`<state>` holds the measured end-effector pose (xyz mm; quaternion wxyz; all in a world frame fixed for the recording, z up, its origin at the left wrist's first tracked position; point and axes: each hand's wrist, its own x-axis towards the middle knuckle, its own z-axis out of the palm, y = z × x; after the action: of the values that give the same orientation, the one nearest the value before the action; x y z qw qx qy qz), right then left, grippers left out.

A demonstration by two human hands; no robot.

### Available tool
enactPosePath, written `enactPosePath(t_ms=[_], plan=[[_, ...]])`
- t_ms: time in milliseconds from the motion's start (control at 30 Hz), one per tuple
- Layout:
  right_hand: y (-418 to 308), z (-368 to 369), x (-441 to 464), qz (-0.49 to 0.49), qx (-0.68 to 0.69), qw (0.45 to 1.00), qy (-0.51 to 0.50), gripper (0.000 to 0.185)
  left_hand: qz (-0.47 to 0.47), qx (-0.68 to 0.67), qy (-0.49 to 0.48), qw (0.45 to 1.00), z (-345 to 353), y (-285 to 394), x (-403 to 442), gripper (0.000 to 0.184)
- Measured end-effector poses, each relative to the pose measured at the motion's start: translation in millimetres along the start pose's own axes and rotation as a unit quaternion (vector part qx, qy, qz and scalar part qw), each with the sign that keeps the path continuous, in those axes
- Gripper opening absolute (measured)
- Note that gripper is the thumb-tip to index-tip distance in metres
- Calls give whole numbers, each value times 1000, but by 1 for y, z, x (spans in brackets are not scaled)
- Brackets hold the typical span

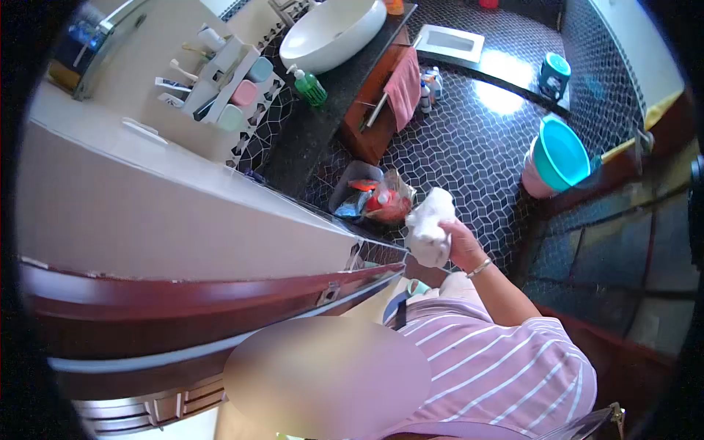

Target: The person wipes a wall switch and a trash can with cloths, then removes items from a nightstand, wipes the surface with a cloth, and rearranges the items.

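Observation:
My right hand (462, 243) is closed around the side of a white crumpled bundle (431, 231), with a bracelet on the wrist. Whether the bundle is cloth or plastic I cannot make out. Just beyond it stands a grey bin (347, 192) on the tiled floor, with red and blue wrappers and a clear plastic bag (396, 194) bulging at its top. The bundle is close to this bag; whether they touch is unclear. My left hand does not show.
A dark counter (304, 136) carries a white basin (334, 37) and a green soap bottle (310, 86). A pink towel (403, 88) hangs below. Several bottles (431, 89) stand on the floor. At right are a turquoise tub (561, 154) and a doorway wall.

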<state>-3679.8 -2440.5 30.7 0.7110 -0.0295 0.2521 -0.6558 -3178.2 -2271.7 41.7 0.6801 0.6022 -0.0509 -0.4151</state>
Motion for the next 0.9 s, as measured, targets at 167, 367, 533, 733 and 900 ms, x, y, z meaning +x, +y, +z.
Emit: enactPosePath(t_ms=[167,367,533,733,900], plan=[[-7,15,84,-35,-278,959,-45,54,27,-16,63,998,23,5,-36,37],[-23,89,198,-121,-598,776,-160,49,181,152,197,951,62,-11,-94,45],[-8,156,308,-268,-682,596,-329,46,168,-67,185,966,61,-30,-143,44],[45,201,405,-372,-733,432,-372,38,258,34,311,914,99,-59,-198,46],[67,207,401,-344,-683,505,-400,48,342,324,394,790,111,-95,-254,47]])
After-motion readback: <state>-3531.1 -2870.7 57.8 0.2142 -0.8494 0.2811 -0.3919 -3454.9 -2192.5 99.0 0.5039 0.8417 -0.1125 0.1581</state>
